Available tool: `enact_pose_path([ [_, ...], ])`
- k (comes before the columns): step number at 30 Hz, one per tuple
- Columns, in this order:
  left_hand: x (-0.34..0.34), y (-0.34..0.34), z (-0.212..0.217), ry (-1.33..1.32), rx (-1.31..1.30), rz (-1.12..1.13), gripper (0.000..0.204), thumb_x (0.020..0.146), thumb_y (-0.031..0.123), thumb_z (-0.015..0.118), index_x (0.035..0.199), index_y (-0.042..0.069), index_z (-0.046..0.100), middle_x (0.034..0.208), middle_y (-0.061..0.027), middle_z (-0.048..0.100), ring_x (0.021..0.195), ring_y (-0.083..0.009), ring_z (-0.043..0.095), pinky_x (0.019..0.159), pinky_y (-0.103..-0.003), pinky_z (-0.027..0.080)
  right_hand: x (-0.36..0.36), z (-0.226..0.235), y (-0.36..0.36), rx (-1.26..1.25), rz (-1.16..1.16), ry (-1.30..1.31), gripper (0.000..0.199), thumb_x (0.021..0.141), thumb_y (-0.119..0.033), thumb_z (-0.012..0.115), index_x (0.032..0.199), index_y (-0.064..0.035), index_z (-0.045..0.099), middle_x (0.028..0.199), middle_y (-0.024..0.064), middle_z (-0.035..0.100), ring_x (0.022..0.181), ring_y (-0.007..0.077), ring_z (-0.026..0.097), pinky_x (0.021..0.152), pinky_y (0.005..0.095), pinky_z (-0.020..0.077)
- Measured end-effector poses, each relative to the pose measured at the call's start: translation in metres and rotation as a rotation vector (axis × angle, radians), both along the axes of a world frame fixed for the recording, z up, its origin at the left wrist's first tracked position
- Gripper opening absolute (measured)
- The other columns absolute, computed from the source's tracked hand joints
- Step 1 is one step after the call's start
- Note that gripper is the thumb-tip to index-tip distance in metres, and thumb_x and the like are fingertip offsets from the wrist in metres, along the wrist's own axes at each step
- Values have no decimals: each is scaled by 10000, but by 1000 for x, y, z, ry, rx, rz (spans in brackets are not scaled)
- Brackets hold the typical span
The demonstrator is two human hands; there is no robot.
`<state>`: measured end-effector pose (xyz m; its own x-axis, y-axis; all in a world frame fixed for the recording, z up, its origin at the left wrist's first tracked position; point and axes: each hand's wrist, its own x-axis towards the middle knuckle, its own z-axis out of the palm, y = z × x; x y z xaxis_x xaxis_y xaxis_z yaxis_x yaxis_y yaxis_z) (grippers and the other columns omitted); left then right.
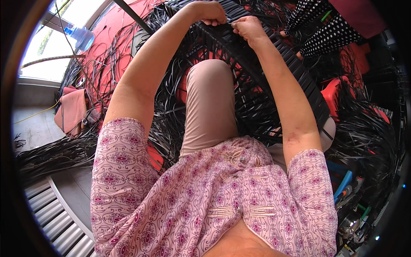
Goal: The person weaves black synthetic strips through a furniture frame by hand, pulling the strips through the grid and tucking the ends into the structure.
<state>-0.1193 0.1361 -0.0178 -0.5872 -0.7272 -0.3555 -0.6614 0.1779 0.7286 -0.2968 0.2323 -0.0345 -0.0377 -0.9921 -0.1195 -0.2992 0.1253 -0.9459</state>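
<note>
Far left, up top: clear plastic water bottle [81, 37] with a blue cap, lying on the red floor mat [117, 30] near the window.

Left edge, lower: pinkish cloth bag [70, 109] slumped beside a heap of loose black strips [55, 152] spilling toward the grey ribbed metal ramp [51, 214] at the bottom corner.

Left hand [209, 13]: curled shut, knuckles up, fingers pinched down on the rim of the black woven frame [257, 81]. Looks like a strip end is clamped in there too, but too small to say for sure.

Middle: one knee in beige trousers [209, 103] poking up right under the weave, pink patterned blouse [192, 201] filling the bottom.

Black woven frame: big curved piece of plastic wicker, arcing from top centre down to the right, resting across the lap, with red showing through the gaps. Rim sits at the far end of both arms, well away from the body.

Right hand [248, 28]: also closed, thumb and fingers gripping the same rim just beside the left hand, almost touching it.

Right of the hands: someone else's legs in black polka-dot trousers [325, 30], bare feet down among the strips.

Further right: low red plastic stool [338, 92] half buried in more black strips.

Bottom right corner: jumble of hand tools [346, 188], blue and green handles, hard to tell which is which.
</note>
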Motion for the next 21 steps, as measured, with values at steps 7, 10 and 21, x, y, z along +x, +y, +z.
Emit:
enact_pose_path([
  [7, 5, -1, -6, 39, 18, 33, 144, 845, 188, 657, 929, 87, 717, 730, 48, 643, 552, -36, 545, 462, -183, 407, 2, 3, 2, 7, -4, 28, 102, 835, -129, 693, 880, -39, 704, 674, 17, 639, 483, 49, 457, 403, 219, 292],
  [10, 6, -4, -7, 70, 59, 22, 142, 840, 185, 667, 933, 92, 718, 738, 55, 646, 572, -31, 553, 490, -185, 420, -3, 2, 0, 8, 20, -7, 94, 837, -129, 692, 872, -41, 702, 671, 14, 635, 478, 44, 443, 401, 218, 283],
  [21, 5, 3, 2, 117, -20, -115, 138, 842, 216, 634, 848, 117, 730, 692, 19, 653, 595, -82, 573, 564, -256, 472, -10, 9, 1, 134, 126, -66, 101, 858, -169, 687, 786, -103, 662, 622, -52, 555, 458, 29, 388, 405, 210, 242],
])
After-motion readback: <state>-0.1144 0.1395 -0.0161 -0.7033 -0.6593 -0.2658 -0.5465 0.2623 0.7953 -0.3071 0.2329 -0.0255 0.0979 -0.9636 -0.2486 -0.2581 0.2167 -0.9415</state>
